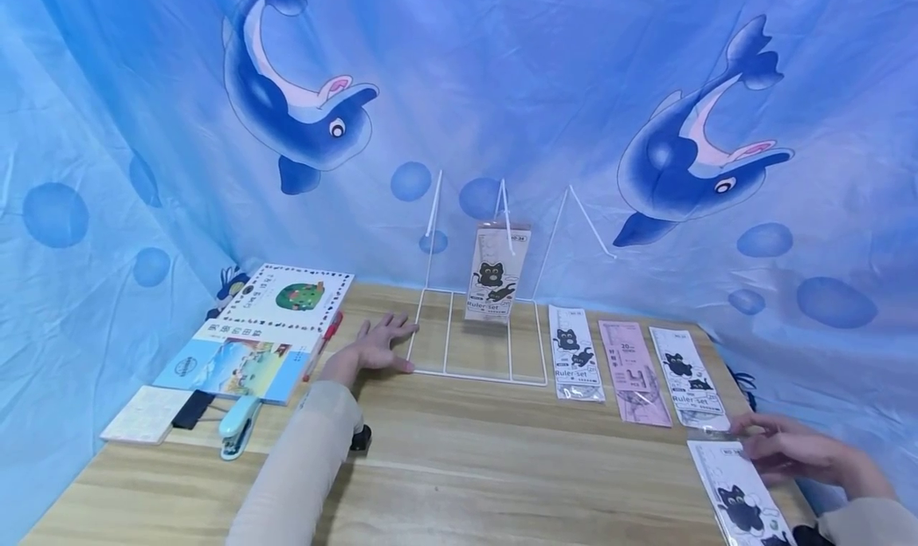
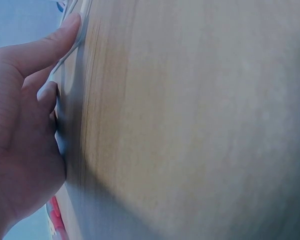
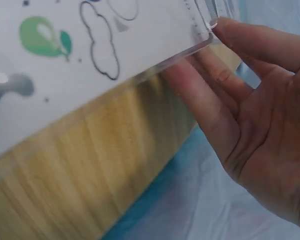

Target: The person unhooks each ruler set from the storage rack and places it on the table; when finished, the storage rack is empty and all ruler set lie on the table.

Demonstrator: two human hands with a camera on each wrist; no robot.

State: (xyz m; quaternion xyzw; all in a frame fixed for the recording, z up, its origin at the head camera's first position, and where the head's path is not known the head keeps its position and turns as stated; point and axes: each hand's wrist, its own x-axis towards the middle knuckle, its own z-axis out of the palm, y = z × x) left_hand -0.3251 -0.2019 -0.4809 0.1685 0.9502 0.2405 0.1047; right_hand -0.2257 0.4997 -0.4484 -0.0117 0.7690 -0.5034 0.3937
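Observation:
A white wire display rack [image 1: 479,377] with upright prongs stands on the table, and a packaged ruler set [image 1: 492,279] with black cats hangs from its middle prong. My left hand [image 1: 376,347] rests at the rack's front left corner with fingers spread, its thumb [image 2: 65,35] against the wire. At the right front, my right hand [image 1: 796,449] pinches the top end of another ruler set packet [image 1: 742,494], thumb above and fingers beneath. That packet shows a green pear [image 3: 42,37] in the right wrist view.
Right of the rack lie a cat ruler set [image 1: 574,351], a pink ruler packet [image 1: 634,371] and another cat ruler set [image 1: 688,379]. At the left are workbooks [image 1: 237,363], a red pen [image 1: 332,325], a mint stapler [image 1: 239,428], a black clip [image 1: 192,410] and a white pad [image 1: 143,414].

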